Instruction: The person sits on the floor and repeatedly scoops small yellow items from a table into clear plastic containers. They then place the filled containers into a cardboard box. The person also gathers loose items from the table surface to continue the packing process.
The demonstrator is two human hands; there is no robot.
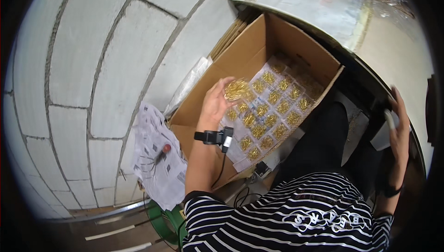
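Note:
My left hand (215,100) is over the near left part of a large open cardboard box (240,55). Its fingers are closed on a small clear pack of gold-coloured metal pieces (237,90), too small to name exactly. Below it, several similar clear packs of gold pieces (258,132) lie in rows on pale paper inside the box. At the far right my right hand (400,120) is beside the table edge, fingers stretched out. Right by its thumb is a pale, flat-looking piece (381,137); whether the hand touches it cannot be made out.
A white block wall (125,67) runs along the left. Printed white sheeting (155,159) with a red-tipped object (166,149) lies left of the box. A curved-edged table (305,2) bearing clear plastic stands beyond. Below left are a green round object (162,222) and cables.

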